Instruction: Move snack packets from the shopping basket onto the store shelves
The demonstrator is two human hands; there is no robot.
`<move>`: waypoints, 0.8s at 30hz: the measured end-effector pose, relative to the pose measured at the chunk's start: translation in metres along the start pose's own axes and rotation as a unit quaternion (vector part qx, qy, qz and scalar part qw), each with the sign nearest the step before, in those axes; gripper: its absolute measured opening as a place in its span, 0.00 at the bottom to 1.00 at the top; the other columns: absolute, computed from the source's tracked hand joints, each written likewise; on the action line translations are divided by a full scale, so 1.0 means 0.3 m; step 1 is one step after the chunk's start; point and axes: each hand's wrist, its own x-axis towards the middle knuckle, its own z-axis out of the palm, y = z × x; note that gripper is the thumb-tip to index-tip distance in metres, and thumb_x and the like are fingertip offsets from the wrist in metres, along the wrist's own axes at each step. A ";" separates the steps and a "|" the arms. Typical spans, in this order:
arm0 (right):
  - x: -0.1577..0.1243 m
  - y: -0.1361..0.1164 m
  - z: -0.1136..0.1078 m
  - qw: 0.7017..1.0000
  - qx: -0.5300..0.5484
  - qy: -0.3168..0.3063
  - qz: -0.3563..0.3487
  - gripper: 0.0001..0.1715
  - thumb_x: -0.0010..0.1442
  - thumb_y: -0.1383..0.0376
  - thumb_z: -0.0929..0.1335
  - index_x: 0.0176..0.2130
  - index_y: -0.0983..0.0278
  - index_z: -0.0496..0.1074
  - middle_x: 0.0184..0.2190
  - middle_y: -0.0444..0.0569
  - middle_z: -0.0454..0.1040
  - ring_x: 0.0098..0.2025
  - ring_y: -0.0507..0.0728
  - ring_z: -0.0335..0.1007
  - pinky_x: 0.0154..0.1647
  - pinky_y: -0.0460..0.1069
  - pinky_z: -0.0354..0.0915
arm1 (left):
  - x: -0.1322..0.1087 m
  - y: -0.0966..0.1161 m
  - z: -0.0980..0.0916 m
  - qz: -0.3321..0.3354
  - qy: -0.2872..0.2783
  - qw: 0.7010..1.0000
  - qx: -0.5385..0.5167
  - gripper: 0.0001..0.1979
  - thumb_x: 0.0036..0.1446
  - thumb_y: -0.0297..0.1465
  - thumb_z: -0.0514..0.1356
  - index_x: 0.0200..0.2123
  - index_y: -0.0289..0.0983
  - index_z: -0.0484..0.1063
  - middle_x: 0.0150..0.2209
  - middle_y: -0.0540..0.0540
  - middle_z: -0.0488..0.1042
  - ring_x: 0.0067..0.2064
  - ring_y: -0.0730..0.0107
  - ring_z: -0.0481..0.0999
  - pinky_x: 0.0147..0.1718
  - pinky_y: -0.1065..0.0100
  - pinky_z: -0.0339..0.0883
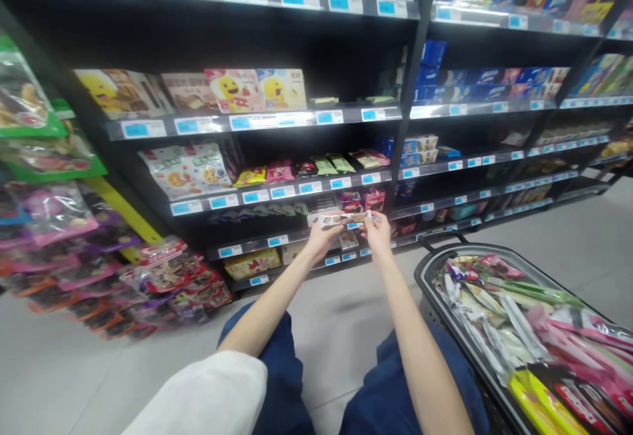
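Note:
Both arms reach forward toward the black shop shelves (297, 188). A long, thin white snack packet (341, 219) is held level between the two hands, in front of a low shelf. My left hand (321, 236) pinches its left end and my right hand (378, 232) pinches its right end. Behind the packet, red and dark snack boxes (363, 199) stand on the shelf. My knees in dark blue trousers show at the bottom of the view.
A black basket (445, 260) full of wrapped snacks stands at my right on the grey floor. Bagged sweets hang on a rack (54, 217) at the left. Shelves of boxes and packets with blue price tags fill the wall ahead.

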 end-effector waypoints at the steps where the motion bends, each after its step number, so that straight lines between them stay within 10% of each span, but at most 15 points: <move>1: 0.000 -0.002 -0.002 1.000 0.000 0.000 0.000 0.19 0.56 0.59 0.69 0.47 0.62 0.68 0.37 0.46 0.76 0.31 0.53 0.76 0.25 0.44 0.68 | 0.001 -0.005 -0.001 0.003 -0.002 1.000 0.002 0.29 0.38 0.27 0.77 0.47 0.34 0.78 0.46 0.40 0.81 0.48 0.60 0.80 0.52 0.63 0.69; 19: -0.009 -0.023 0.001 1.000 -0.009 -0.020 0.020 0.20 0.54 0.62 0.70 0.46 0.61 0.66 0.33 0.44 0.77 0.30 0.52 0.75 0.25 0.44 0.66 | 0.012 -0.016 0.016 -0.005 0.039 0.998 -0.042 0.29 0.37 0.34 0.79 0.44 0.35 0.76 0.43 0.43 0.80 0.46 0.62 0.80 0.49 0.61 0.72; 24: -0.029 -0.024 0.006 0.991 -0.063 -0.116 0.037 0.27 0.52 0.55 0.74 0.48 0.61 0.67 0.27 0.44 0.78 0.27 0.54 0.75 0.25 0.45 0.66 | 0.018 0.011 0.014 0.006 0.034 0.996 -0.084 0.25 0.43 0.37 0.76 0.44 0.38 0.74 0.42 0.47 0.79 0.44 0.69 0.79 0.48 0.67 0.71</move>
